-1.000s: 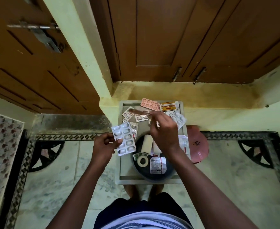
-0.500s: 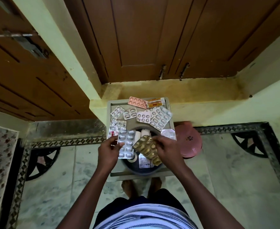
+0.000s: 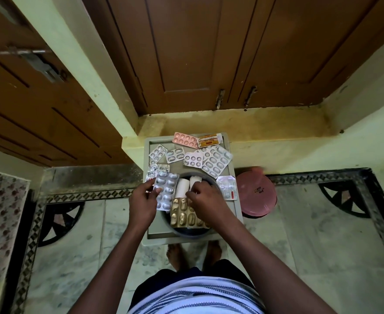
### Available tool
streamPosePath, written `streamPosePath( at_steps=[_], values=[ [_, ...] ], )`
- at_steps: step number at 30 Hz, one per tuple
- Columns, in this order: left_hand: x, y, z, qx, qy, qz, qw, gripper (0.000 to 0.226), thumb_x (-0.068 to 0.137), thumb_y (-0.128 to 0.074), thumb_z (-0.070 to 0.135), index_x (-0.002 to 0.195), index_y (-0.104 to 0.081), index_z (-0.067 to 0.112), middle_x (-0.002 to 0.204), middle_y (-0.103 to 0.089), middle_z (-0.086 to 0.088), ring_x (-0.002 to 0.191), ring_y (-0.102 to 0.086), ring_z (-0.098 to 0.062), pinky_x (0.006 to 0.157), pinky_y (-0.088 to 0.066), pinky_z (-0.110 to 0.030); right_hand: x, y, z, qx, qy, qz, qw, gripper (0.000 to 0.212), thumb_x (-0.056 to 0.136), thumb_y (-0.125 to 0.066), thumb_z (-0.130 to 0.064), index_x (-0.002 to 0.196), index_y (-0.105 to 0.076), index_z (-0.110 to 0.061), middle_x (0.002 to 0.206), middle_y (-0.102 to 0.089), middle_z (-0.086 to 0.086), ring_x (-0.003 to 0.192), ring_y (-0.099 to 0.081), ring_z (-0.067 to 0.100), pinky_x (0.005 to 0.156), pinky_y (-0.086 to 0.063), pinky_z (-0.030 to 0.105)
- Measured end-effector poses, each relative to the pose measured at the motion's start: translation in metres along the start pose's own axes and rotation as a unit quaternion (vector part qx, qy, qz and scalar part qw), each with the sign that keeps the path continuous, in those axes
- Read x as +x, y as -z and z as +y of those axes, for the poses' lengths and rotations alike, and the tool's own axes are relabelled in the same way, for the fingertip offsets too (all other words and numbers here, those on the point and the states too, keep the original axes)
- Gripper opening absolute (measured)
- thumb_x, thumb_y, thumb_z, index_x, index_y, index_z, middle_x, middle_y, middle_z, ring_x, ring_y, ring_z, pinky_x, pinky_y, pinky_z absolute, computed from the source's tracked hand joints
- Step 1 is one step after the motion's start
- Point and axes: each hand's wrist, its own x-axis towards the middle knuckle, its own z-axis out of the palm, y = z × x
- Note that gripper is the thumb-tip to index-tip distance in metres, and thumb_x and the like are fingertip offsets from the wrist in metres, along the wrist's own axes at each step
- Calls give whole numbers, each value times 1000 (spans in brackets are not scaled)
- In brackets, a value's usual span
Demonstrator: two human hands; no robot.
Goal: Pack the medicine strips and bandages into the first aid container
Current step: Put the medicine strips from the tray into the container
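Nearest the person, a round dark container (image 3: 187, 234) sits on the near half of a grey tray (image 3: 157, 232). A gold blister strip (image 3: 186, 215) lies flat across its near part, long axis running left to right. The right hand (image 3: 205, 199) reaches down over that strip into the container with fingers curled; whether they pinch the strip or something beneath cannot be told. Just beyond the knuckles, two white bandage rolls (image 3: 182, 188) lie side by side in the container, long axes pointing away from the person.

The left hand (image 3: 142, 203) pinches one silver blister strip (image 3: 165, 191) by its left edge, thumb on top. The strip has two columns of tablets, hangs over the container's left rim, and its long axis runs near to far, tilted slightly right at the far end.

At the tray's right edge lies one white strip with red print (image 3: 227, 187); at the left edge, a crumpled foil strip (image 3: 155, 171). Farther on, four silver strips lie loose: a small one (image 3: 157, 152), another (image 3: 174, 154), a pinkish-dotted one (image 3: 193, 159) and a large one (image 3: 217, 161) angled diagonally. At the far rim sit one pink strip (image 3: 185, 140) and one orange-and-white carton (image 3: 209, 140). A pink round lid (image 3: 257, 196) rests on the floor just right of the tray.
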Motion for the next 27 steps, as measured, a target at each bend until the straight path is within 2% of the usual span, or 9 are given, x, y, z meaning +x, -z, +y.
streamPosePath(
  at_steps=[2,5,7,11,15,19,22,24,27],
  values=[
    [-3,-1,5,7,-23,6,1000,34,97,-66,9,129,-71,18,117,-75,-2,103,-71,-18,70,-52,-11,-6,-11,2,17,22,9,1000,15,76,-77,-14,91,-76,-14,94,-64,7,87,-60,34,69,-47,39],
    [-10,-5,14,25,-83,1,996,36,96,-66,8,129,-71,22,109,-72,-1,97,-67,-11,75,-50,-19,-15,-22,7,36,51,-24,998,23,79,-73,-14,101,-76,-13,107,-64,8,96,-62,34,74,-52,43],
    [-16,-7,21,43,-114,-4,993,34,95,-67,6,126,-72,21,104,-70,0,92,-65,-4,75,-51,-17,-20,-23,13,83,37,-27,996,29,79,-66,-10,106,-74,-8,114,-65,11,102,-64,35,79,-55,43],
    [-21,-11,29,69,-160,24,984,21,95,-70,11,115,-76,15,101,-70,3,88,-67,-4,74,-58,-31,-34,-20,29,214,-26,32,976,30,88,-66,-13,116,-74,-9,118,-67,12,109,-65,31,84,-58,40],
    [-24,-13,41,48,-167,40,984,17,97,-69,14,113,-73,16,103,-70,6,90,-67,-5,70,-56,-24,-37,-14,28,234,-27,59,970,26,92,-67,-17,116,-75,-8,117,-68,10,109,-65,27,87,-57,38],
    [-29,-17,51,25,-163,36,986,16,95,-71,13,111,-73,18,100,-70,8,86,-67,-4,69,-50,-13,-35,-5,19,326,-106,137,929,31,96,-68,-30,119,-72,-9,109,-73,6,100,-69,17,86,-57,36],
    [-31,-19,53,22,-163,29,986,15,94,-73,15,109,-73,16,97,-72,7,84,-68,-4,68,-49,-10,-32,6,10,455,-181,144,860,38,96,-70,-32,129,-67,-14,106,-76,1,98,-71,5,86,-58,23],
    [-31,-18,55,29,-176,34,983,15,94,-73,14,109,-72,16,98,-71,7,85,-68,-3,68,-50,-10,-28,9,9,511,-207,129,824,40,94,-73,-31,131,-65,-17,105,-76,-2,99,-72,3,87,-58,20],
    [-29,-13,54,46,-193,48,979,16,95,-71,12,110,-71,14,101,-69,5,88,-68,-5,70,-52,-15,-22,2,12,499,-197,53,842,37,90,-78,-30,125,-69,-21,102,-77,-4,95,-73,3,88,-61,28]
  ],
)
